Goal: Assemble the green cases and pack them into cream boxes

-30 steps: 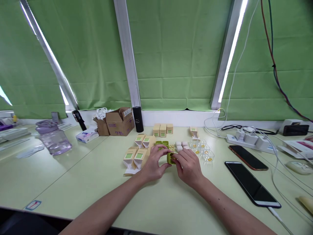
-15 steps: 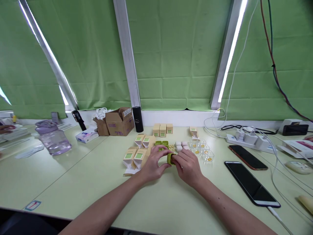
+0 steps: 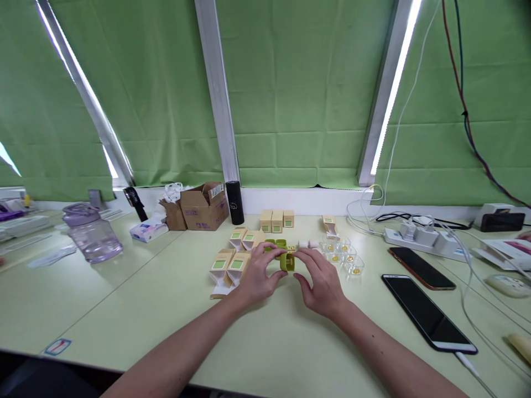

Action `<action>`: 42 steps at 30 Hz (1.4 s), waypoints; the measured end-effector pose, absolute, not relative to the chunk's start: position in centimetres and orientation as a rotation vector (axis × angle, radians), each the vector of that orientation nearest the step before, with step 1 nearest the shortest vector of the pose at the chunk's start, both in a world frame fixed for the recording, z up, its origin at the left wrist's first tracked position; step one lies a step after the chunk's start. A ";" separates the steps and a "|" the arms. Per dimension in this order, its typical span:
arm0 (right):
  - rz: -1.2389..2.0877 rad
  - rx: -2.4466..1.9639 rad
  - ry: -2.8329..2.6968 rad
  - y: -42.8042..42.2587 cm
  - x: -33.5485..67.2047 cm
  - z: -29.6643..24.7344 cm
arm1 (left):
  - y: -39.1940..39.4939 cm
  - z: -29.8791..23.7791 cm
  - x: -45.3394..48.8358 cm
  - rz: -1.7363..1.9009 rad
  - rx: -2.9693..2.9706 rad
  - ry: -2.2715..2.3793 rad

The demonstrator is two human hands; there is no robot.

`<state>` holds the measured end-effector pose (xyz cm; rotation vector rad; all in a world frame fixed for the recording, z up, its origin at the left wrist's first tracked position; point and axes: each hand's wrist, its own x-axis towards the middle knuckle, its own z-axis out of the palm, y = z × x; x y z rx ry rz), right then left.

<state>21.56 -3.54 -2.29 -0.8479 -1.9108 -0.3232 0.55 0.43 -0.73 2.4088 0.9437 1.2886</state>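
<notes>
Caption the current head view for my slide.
Left hand holding a small green container, right hand open beside it, cardboard boxes to the left.

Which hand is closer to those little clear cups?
Right: the right hand sits just left of the clear cups; the left hand is farther left, holding a green piece.

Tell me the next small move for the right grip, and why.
I'd probably close the right grip gently onto the right side of the green cup to steady it: the right thumb stands apart from it, the index fingertip is near its rim, and the left grip holds it with the opening in view.
</notes>
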 end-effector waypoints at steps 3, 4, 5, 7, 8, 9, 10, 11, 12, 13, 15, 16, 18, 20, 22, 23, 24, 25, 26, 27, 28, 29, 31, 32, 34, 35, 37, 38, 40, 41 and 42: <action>-0.274 -0.879 -1.960 -3.4 21.3 -2.6 | 0.1 -0.7 0.8 1.264 2.437 0.942; -0.253 -0.880 -1.967 -3.4 21.2 -2.7 | 0.0 -0.6 0.8 1.258 2.442 0.930; -0.229 -0.876 -1.966 -3.3 21.2 -2.8 | -0.1 -0.6 0.9 1.256 2.440 0.919; -0.179 -0.866 -1.937 -3.2 21.2 -3.0 | -0.2 -0.5 1.0 1.258 2.402 0.896; -0.155 -0.865 -1.910 -3.1 21.2 -3.0 | -0.2 -0.5 1.0 1.258 2.368 0.885; -0.131 -0.866 -1.879 -3.1 21.2 -3.1 | -0.2 -0.4 1.0 1.261 2.328 0.872; -0.109 -0.869 -1.846 -3.0 21.2 -3.1 | -0.2 -0.4 1.0 1.262 2.292 0.859; -0.088 -0.870 -1.815 -3.1 21.2 -3.1 | -0.1 -0.3 1.0 1.264 2.259 0.851; -0.067 -0.869 -1.789 -3.1 21.2 -3.1 | -0.1 -0.2 1.0 1.268 2.231 0.851; -0.048 -0.864 -1.771 -3.1 21.1 -3.0 | -0.1 -0.1 1.1 1.272 2.206 0.863; -0.022 -0.852 -1.751 -3.2 21.1 -3.0 | -0.2 0.0 1.2 1.270 2.152 0.916; -0.016 -0.848 -1.749 -3.2 21.0 -3.0 | -0.2 0.0 1.3 1.263 2.123 0.946; -0.017 -0.840 -1.750 -3.2 21.0 -3.1 | -0.3 0.0 1.5 1.245 2.081 0.989; -0.030 -0.836 -1.757 -3.1 20.9 -3.3 | -0.4 0.0 1.8 1.234 2.059 1.001; -0.049 -0.830 -1.768 -3.1 20.9 -3.4 | -0.4 -0.1 1.9 1.227 2.046 1.001; -0.058 -0.828 -1.773 -3.0 20.8 -3.5 | -0.4 -0.1 1.9 1.225 2.040 1.002; -0.064 -0.827 -1.778 -3.0 20.8 -3.5 | -0.4 -0.1 2.0 1.221 2.035 1.004; -0.069 -0.827 -1.781 -3.0 20.8 -3.6 | -0.4 -0.2 2.0 1.216 2.033 1.006; -0.071 -0.827 -1.785 -2.9 20.9 -3.6 | -0.4 -0.1 2.0 1.211 2.032 1.007; -0.072 -0.828 -1.789 -2.9 20.9 -3.7 | -0.4 -0.1 2.0 1.206 2.033 1.005; -0.073 -0.829 -1.794 -2.9 20.9 -3.7 | -0.4 -0.1 2.0 1.201 2.036 1.002; -0.075 -0.828 -1.799 -2.9 20.9 -3.7 | -0.5 0.0 2.0 1.196 2.039 0.997; -0.081 -0.823 -1.811 -2.9 21.0 -3.8 | -0.5 0.1 2.0 1.186 2.042 0.991; -0.083 -0.820 -1.815 -2.9 21.0 -3.8 | -0.6 0.1 2.0 1.181 2.043 0.991; -0.085 -0.816 -1.818 -2.9 20.9 -3.8 | -0.6 0.1 2.0 1.174 2.045 0.990; -0.084 -0.815 -1.818 -2.8 20.9 -3.8 | -0.6 0.1 2.0 1.172 2.046 0.988; -0.078 -0.817 -1.815 -2.8 20.9 -3.8 | -0.5 0.1 2.0 1.168 2.047 0.980; -0.075 -0.821 -1.812 -2.8 20.8 -3.8 | -0.5 0.1 2.0 1.167 2.047 0.975; -0.067 -0.828 -1.804 -2.8 20.8 -3.8 | -0.5 0.2 1.9 1.164 2.046 0.973; -0.062 -0.831 -1.800 -2.8 20.8 -3.8 | -0.5 0.2 1.9 1.163 2.046 0.976; -0.057 -0.834 -1.798 -2.8 20.8 -3.8 | -0.5 0.2 1.9 1.162 2.045 0.978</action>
